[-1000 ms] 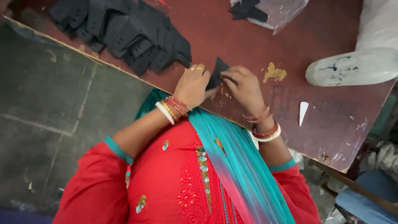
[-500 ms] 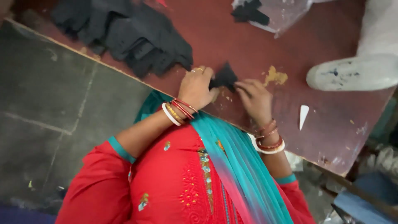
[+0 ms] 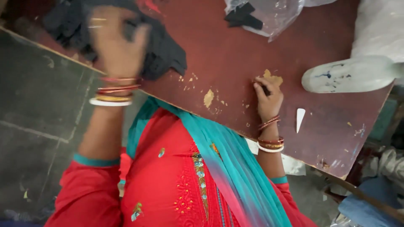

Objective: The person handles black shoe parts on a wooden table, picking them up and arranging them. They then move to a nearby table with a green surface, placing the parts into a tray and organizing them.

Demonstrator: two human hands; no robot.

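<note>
Under the left hand (image 3: 118,46), black pieces (image 3: 164,54).

A clear plastic bag (image 3: 269,17) lies crumpled at the far edge of the reddish-brown table (image 3: 235,54), well beyond the right hand (image 3: 268,97) and off to the right of the raised left hand (image 3: 118,44). A black piece (image 3: 243,16) shows through its glossy film. No labels, signs or screens appear.

A scuffed maroon table (image 3: 235,54) carries black fabric pieces (image 3: 164,54) and a plastic bag (image 3: 273,17).
</note>
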